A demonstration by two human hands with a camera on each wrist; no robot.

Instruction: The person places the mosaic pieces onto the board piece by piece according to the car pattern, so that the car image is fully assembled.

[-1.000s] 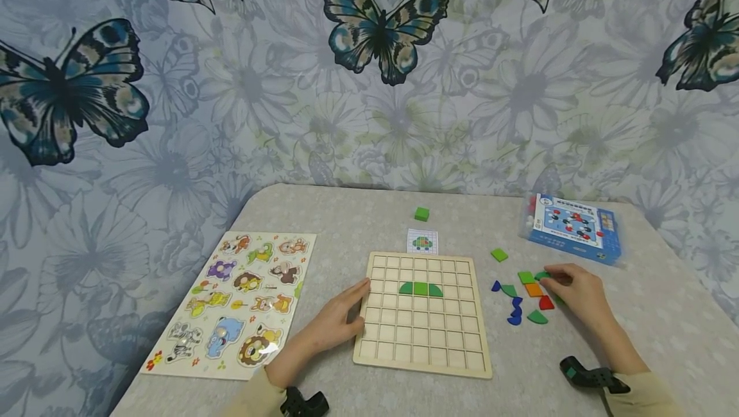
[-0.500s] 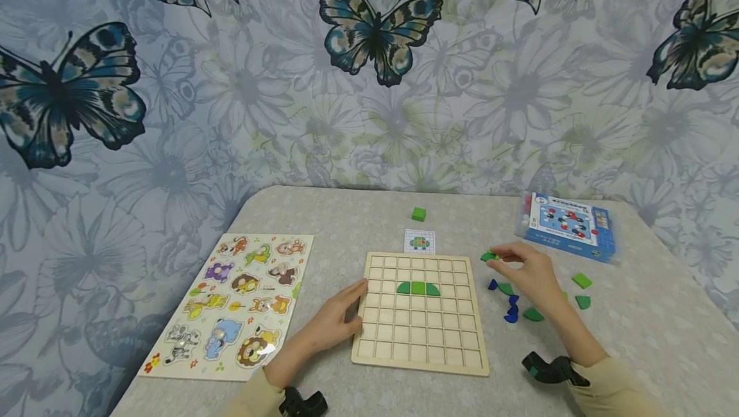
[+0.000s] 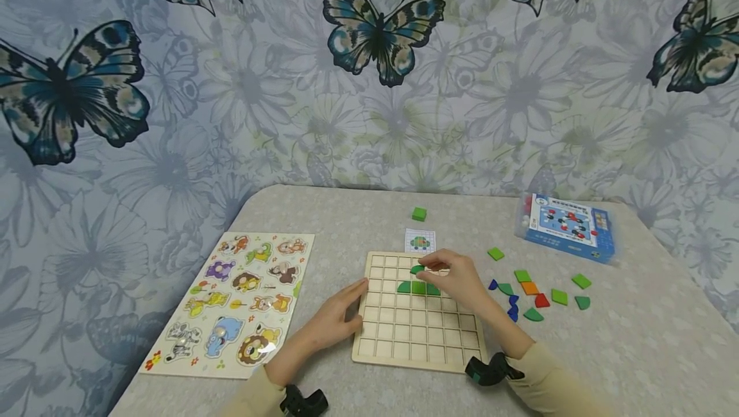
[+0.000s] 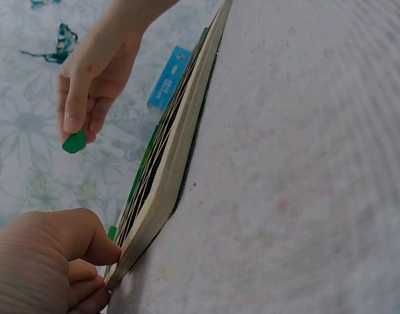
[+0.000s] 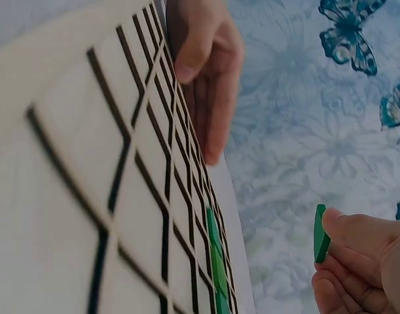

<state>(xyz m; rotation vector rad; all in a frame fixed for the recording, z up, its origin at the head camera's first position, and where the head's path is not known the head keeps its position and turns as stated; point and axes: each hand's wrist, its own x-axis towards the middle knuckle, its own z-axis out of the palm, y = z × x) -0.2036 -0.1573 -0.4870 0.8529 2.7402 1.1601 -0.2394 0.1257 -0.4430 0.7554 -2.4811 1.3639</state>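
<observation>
— The right hand [image 3: 458,276]: holding anything?

— A green curved tile [image 3: 417,269], pinched between thumb and fingertips above the upper part of the wooden grid board [image 3: 418,333]. Both wrist views show a gap between tile and grid. A row of green tiles [image 3: 418,287] lies in the cells just nearer the person.

— And the left hand [image 3: 335,317]?

— Loosely extended, thumb and fingertips touching the board's left edge, in the lane beside the animal puzzle [image 3: 231,301].

— Room on the other side?

— A strip of tabletop [image 3: 491,218] separates the right edge from the loose tiles [image 3: 529,288]. Just past the far edge lies a picture card [image 3: 420,241].

— Surface, room?

— Pale, mottled top; blue box [image 3: 568,228] far right; butterfly-patterned wall [image 3: 260,115] behind.
</observation>
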